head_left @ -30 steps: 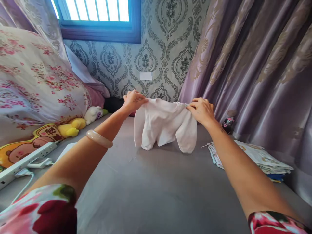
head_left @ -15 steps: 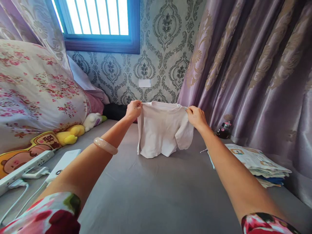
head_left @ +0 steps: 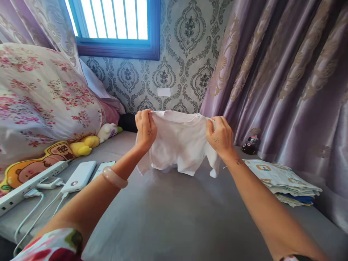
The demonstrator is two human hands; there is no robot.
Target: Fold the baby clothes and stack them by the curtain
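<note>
A small white shirt (head_left: 178,143) hangs in the air over the grey bed sheet (head_left: 168,214), its lower hem just touching the sheet. My left hand (head_left: 145,128) is closed on the shirt's left shoulder. At the right shoulder my right hand (head_left: 219,135) grips it the same way, fingers curled over the top edge. A pale bangle (head_left: 114,176) circles my left wrist.
A stack of folded clothes (head_left: 282,177) lies at the right by the purple curtain (head_left: 285,72), with a small dark bottle (head_left: 249,145) behind it. At the left are a floral quilt (head_left: 43,98), plush toys (head_left: 81,146), a power strip (head_left: 27,183), a power bank (head_left: 78,176) and a phone (head_left: 103,168).
Both hands have drawn the shirt nearer and raised it, turning their grip so the fingers curl over the top edge. The shirt now bunches and spreads wider between them.
</note>
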